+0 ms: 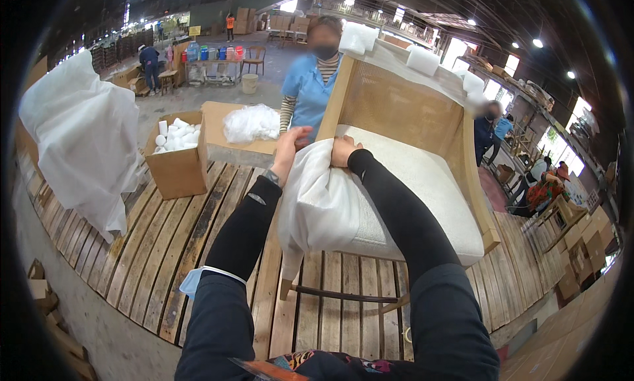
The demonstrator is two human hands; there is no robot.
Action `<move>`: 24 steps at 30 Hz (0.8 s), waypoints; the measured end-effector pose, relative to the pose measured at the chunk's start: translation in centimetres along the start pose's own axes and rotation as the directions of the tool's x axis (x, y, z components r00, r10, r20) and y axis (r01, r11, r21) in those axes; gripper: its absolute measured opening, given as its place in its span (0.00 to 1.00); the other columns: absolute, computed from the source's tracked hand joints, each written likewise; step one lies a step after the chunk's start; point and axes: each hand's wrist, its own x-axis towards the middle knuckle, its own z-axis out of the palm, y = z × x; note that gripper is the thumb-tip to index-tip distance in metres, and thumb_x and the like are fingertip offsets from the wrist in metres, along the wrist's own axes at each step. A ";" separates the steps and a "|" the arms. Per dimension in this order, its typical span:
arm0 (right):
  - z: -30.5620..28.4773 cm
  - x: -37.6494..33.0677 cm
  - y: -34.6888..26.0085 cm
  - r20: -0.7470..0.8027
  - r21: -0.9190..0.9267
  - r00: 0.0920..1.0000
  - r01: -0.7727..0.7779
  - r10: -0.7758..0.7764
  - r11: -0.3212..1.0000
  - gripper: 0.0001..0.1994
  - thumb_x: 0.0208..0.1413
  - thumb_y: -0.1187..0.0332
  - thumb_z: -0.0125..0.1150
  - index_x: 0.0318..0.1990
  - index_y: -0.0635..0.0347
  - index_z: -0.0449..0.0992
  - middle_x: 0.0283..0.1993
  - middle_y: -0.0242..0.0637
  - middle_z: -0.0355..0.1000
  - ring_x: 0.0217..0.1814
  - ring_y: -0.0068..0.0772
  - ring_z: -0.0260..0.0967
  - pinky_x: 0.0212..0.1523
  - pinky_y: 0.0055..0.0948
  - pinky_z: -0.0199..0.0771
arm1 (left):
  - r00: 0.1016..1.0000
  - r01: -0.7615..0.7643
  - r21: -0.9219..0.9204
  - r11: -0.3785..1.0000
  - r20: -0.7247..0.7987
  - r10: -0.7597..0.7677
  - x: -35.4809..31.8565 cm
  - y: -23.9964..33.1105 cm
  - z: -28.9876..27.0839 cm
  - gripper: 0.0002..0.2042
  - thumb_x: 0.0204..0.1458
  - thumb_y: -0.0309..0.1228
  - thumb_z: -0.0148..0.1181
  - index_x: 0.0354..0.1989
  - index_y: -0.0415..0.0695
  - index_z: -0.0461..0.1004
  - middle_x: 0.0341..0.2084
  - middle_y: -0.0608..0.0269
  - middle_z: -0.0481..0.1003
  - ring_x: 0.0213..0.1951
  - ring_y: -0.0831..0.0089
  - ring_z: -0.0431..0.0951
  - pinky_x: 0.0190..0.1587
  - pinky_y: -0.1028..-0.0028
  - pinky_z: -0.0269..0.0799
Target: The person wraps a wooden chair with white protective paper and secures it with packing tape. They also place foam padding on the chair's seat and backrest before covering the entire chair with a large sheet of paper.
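A wooden armchair (403, 110) with a white cushioned seat stands tilted on a slatted wooden platform (165, 236). A white soft wrapping sheet (323, 203) is bunched over the chair's front left corner. My left hand (288, 145) grips the sheet's upper edge beside the chair's front post. My right hand (343, 150) holds the same sheet at the seat's corner, fingers closed on the fabric. White foam blocks (422, 59) cap the chair's top rail. A person in a blue shirt (310, 84) stands behind the chair.
An open cardboard box (177, 163) of white foam rolls sits at left, with a flat carton (224, 133) bearing a bag of white material behind it. A large white-wrapped item (86, 137) stands far left. Other people work at right near stacked boxes.
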 end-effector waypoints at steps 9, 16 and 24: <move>-0.2 -0.6 -0.4 -0.255 0.157 0.950 -0.145 0.182 0.977 0.23 0.48 0.58 0.69 0.51 0.59 0.78 0.59 0.46 0.70 0.66 0.49 0.62 0.64 0.49 0.64 | 0.714 -0.693 0.720 -0.021 0.690 0.120 -10.7 7.5 6.6 0.15 0.54 0.40 0.57 0.30 0.40 0.80 0.31 0.54 0.79 0.38 0.60 0.78 0.58 0.53 0.65; -4.9 -6.6 5.3 -0.067 0.503 0.874 0.447 -0.482 0.740 0.28 0.52 0.57 0.61 0.60 0.61 0.73 0.61 0.52 0.71 0.62 0.45 0.69 0.66 0.37 0.63 | 0.758 -0.652 0.758 -0.005 0.652 0.030 -10.3 7.8 7.7 0.17 0.42 0.39 0.55 0.20 0.35 0.79 0.23 0.44 0.77 0.32 0.51 0.79 0.41 0.59 0.74; -6.9 -8.9 3.8 0.253 0.396 0.735 0.515 -0.630 0.760 0.28 0.56 0.67 0.55 0.66 0.53 0.65 0.62 0.46 0.69 0.67 0.45 0.64 0.68 0.43 0.60 | 0.736 -0.671 0.725 0.154 0.677 0.019 -10.9 8.5 7.4 0.13 0.43 0.36 0.57 0.32 0.38 0.76 0.30 0.48 0.76 0.36 0.53 0.77 0.42 0.60 0.72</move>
